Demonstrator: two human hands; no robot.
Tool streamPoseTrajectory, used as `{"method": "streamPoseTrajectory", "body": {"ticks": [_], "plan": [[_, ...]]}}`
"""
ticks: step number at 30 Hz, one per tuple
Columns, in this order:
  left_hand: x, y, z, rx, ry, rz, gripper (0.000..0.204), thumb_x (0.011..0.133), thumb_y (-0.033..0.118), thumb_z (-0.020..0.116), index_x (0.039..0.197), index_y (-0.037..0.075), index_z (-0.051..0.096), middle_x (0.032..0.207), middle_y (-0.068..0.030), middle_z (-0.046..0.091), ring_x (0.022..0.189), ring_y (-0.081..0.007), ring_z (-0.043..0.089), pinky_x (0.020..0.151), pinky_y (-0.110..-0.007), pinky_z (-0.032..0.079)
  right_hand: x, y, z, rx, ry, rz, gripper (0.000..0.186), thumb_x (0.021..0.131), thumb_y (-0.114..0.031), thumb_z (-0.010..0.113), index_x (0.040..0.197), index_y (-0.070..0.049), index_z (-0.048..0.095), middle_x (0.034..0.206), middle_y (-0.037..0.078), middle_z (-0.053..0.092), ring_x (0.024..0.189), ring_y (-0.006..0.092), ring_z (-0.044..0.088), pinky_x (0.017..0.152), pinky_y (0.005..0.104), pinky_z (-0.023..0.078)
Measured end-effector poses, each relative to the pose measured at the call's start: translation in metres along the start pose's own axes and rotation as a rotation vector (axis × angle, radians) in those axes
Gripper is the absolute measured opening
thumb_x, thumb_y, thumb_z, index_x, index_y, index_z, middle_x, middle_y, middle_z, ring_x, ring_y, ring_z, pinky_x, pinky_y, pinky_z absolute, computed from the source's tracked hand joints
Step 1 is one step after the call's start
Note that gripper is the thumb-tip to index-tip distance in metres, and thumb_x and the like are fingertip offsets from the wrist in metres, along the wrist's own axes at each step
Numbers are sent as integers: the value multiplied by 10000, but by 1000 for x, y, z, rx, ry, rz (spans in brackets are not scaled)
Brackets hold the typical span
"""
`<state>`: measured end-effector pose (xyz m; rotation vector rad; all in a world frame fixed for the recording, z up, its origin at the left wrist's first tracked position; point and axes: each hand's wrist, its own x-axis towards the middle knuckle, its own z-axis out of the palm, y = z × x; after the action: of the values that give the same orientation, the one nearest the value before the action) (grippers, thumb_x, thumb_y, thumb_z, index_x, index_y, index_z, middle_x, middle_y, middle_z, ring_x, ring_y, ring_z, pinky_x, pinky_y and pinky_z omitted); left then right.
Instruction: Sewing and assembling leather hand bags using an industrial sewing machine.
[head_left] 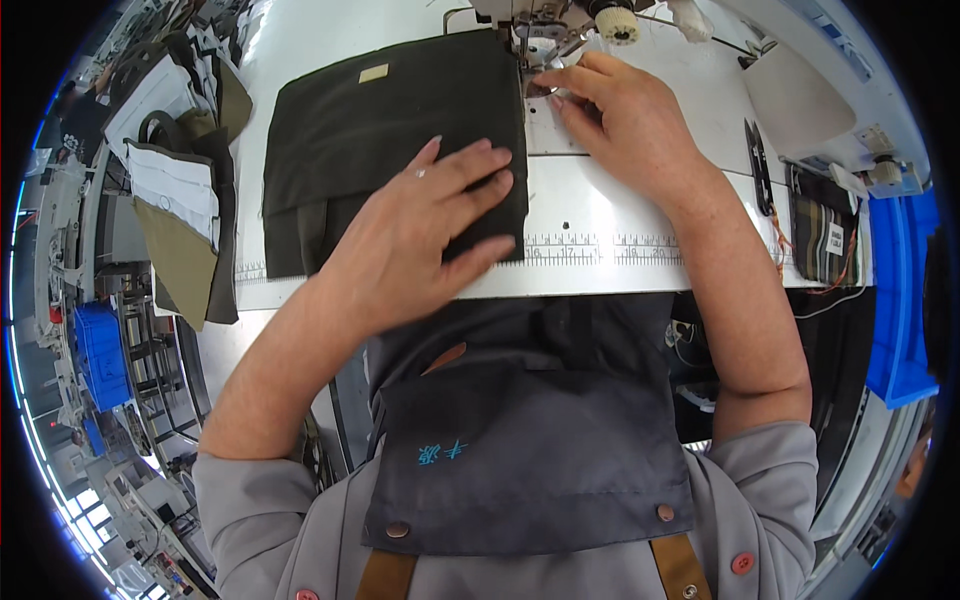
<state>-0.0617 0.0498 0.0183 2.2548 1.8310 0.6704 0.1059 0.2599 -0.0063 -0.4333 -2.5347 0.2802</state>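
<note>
A dark olive fabric panel (390, 130), with a small pale label near its far edge, lies flat on the white sewing table. My left hand (425, 225) rests on its near right part, palm down with fingers spread. Along the panel's right edge stands the needle and presser-foot area of a sewing machine (545, 40). Close in front of it is my right hand (635, 125), index finger and thumb brought together beside a small shiny metal part (540, 88). Whatever sits between those fingertips is too small to make out.
Stacked cut fabric pieces (175, 200) hang over the table's left side. A printed ruler strip (600, 248) runs along the front edge. Black thread snips (758, 165) and a striped cloth pouch (825, 230) lie at right, beside a blue bin (905, 300).
</note>
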Motion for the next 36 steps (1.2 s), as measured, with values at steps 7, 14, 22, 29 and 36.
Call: {"method": "streamPoseTrajectory", "body": {"ticks": [7, 14, 22, 29, 36], "plan": [[-60, 36, -36, 193, -45, -139, 866, 674, 528, 871, 1386, 99, 629, 1541, -125, 528, 1452, -327, 485, 1233, -640, 166, -5, 1, 1, 13, 9, -1, 210, 940, -148, 632, 1099, -127, 769, 920, 92, 675, 869, 308, 694, 766, 436, 558], [-118, 27, -29, 290, 144, -144, 496, 694, 224, 896, 1120, 44, 718, 1291, -154, 716, 1249, -369, 664, 1198, -595, 320, 2, -5, 3, 28, 13, -38, 220, 945, -150, 630, 1121, -120, 758, 918, 103, 665, 867, 326, 685, 759, 435, 554], [-143, 27, -133, -402, 1209, -482, 276, 1060, 282, 639, 1137, 21, 689, 687, 38, 451, 557, -50, 363, 485, -212, 276, -10, -12, -14, 113, -67, 2, 247, 921, -68, 647, 1147, -98, 743, 848, 133, 599, 762, 353, 619, 698, 452, 502], [-243, 42, -188, -722, 1227, -739, 459, 1060, 440, 603, 741, 130, 488, 612, 65, 383, 470, -23, 279, 431, -197, 210, -12, -16, -11, 161, -89, -18, 261, 917, 5, 636, 1157, -47, 724, 808, 134, 545, 711, 302, 563, 664, 406, 460], [-366, 79, -216, -546, 1441, -873, 402, 1037, 438, 645, 845, 115, 502, 702, 40, 436, 560, -30, 332, 465, -192, 233, -13, 20, -4, 164, -172, -13, 307, 1056, -55, 541, 1336, -46, 666, 851, 44, 465, 745, 136, 432, 670, 274, 382]]}}
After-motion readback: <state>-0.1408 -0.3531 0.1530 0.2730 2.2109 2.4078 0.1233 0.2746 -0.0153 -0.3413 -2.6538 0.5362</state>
